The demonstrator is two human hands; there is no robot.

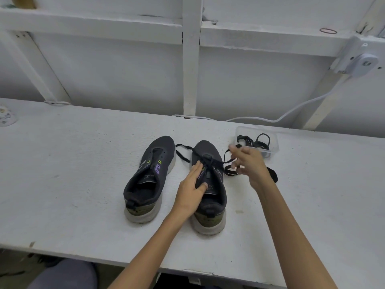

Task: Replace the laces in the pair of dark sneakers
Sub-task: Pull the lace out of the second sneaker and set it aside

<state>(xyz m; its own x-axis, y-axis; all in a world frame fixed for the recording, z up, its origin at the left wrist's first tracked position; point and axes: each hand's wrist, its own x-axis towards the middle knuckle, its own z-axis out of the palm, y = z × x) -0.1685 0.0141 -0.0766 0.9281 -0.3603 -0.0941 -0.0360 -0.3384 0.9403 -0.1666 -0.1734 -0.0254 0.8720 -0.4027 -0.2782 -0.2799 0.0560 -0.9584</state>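
Observation:
Two dark sneakers stand side by side on the white table (62, 163), toes away from me. The left sneaker (149, 178) has bare eyelets. The right sneaker (210, 184) carries a black lace (183, 152) threaded through its front eyelets, with loose ends trailing to both sides. My left hand (192, 184) rests on the right sneaker's tongue, fingers straight. My right hand (249, 163) hovers to the right of that shoe, blurred, pinching the lace's right end. Another black lace piece (273, 174) lies under my right wrist.
A clear plastic box (273, 142) holding coiled black laces sits at the back right of the table. A white cable (270, 119) runs along the rear edge to a wall-mounted device (362, 63). White wooden framing stands behind.

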